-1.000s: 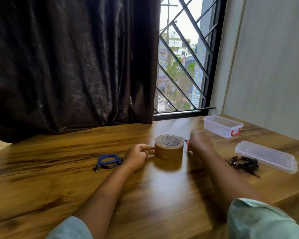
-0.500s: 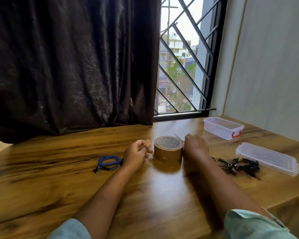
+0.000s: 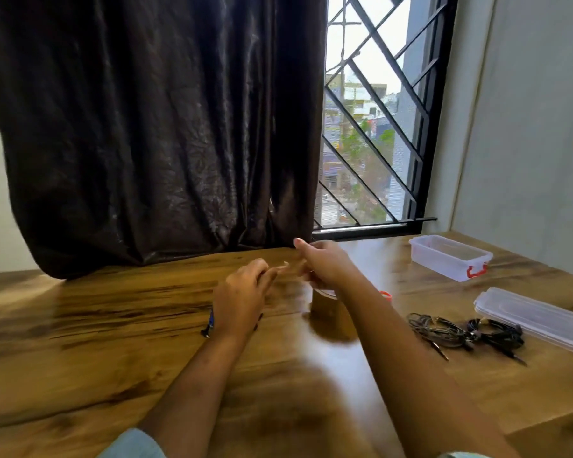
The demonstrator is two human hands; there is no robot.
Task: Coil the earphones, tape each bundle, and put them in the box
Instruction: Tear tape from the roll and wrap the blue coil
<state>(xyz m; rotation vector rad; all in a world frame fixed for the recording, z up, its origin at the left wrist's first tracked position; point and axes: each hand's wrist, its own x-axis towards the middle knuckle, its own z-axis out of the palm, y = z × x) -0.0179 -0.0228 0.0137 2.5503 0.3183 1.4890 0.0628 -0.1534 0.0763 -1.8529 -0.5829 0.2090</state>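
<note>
Above the table, left hand and right hand hover close together over the tape roll; blur obscures each grip's state.

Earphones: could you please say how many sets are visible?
3: a blue set mostly hidden behind the left hand, a greyish set and a black set beside the lid.

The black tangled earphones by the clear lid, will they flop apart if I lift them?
Probably floppy and light: the black tangled earphones lie in loose, thin loops on the wooden table. Their plug ends trail out, so strands may dangle or snag.
</note>
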